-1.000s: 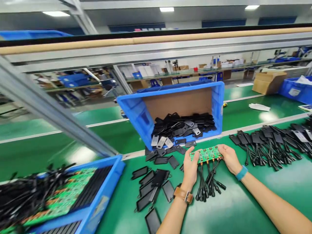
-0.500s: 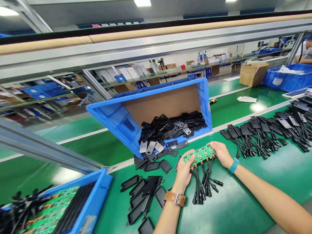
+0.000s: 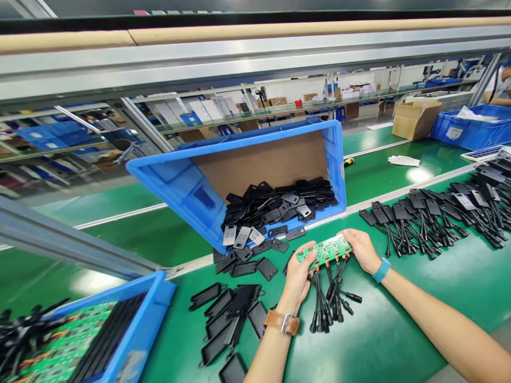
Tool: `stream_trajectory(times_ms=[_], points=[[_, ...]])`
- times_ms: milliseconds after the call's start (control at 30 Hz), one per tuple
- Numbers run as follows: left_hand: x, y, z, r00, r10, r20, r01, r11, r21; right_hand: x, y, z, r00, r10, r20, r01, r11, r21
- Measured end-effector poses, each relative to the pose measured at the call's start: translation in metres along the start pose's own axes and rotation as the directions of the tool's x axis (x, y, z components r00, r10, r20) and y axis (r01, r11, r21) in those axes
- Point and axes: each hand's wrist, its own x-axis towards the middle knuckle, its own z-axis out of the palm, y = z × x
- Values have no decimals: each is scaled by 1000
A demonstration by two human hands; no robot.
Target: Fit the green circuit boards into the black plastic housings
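Observation:
Between my two hands is a green circuit board panel [image 3: 328, 250], held above the green table. My left hand [image 3: 297, 274] grips its left end, thumb on top. At the right end, the fingers of my right hand [image 3: 361, 249] pinch the board's edge. Black cables with round connectors [image 3: 321, 306] hang from the panel's near side by short coloured wires. To the left of my left hand lie several open black plastic cases [image 3: 219, 327]. Small flat black covers [image 3: 243, 236] spill out of a tipped blue crate [image 3: 159, 175] behind my hands.
A blue bin [image 3: 154, 314] at the lower left holds more green boards [image 3: 75, 340] with cables. Rows of black cased units with cables [image 3: 415, 213] lie on the right. Beyond them are a white glove [image 3: 404, 160], a cardboard box [image 3: 415, 121] and a blue tub [image 3: 467, 130]. A metal beam [image 3: 255, 50] crosses above.
The camera view has shifted slightly, tilting down. Both hands still hold the circuit board panel in nearly the same place.

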Motion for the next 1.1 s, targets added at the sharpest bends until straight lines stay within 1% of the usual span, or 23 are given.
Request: stream_trajectory(times_ms=[133, 267, 400, 533, 667, 767, 833, 900, 967, 1000, 1033, 1100], points=[[0, -1, 0, 1000, 11, -2, -11, 1000, 18, 0, 0, -1, 1000, 6, -4, -6, 1000, 2], [0, -1, 0, 1000, 29, -12, -28, 999, 23, 1, 1, -1, 999, 51, 11, -51, 999, 13], [-1, 1, 1, 998, 47, -38, -46, 999, 11, 1, -2, 0, 994, 97, 55, -98, 995, 14], [0, 1, 1, 997, 54, -59, -53, 998, 19, -2, -5, 2, 986, 117, 120, -120, 993, 19], [-2, 1, 1, 999, 36, -31, -36, 999, 6, -5, -5, 6, 978, 137, 157, -147, 988, 53], [-1, 0, 1, 1000, 26, 0, -26, 999, -26, -7, -3, 9, 980, 141, 141, -152, 985, 77], [0, -1, 1, 999, 36, 2, -36, 999, -9, -6, -2, 9, 985, 131, 110, -140, 987, 77], [1, -4, 0, 997, 75, 3, -75, 996, 40, -4, -3, 5, 991, 115, 61, -119, 991, 64], [0, -7, 1, 987, 160, -2, -157, 973, 168, -1, -5, 0, 996, 83, -14, -83, 996, 42], [-1, -9, 1, 975, 223, -7, -213, 939, 271, 1, -7, -4, 996, 62, -56, -60, 998, 31], [-2, -9, 2, 957, 289, -8, -264, 883, 388, 2, -9, -7, 995, 40, -96, -38, 999, 20], [-6, -9, 3, 910, 413, 27, -348, 727, 593, 4, -15, -13, 984, -12, -176, 13, 1000, 6]])
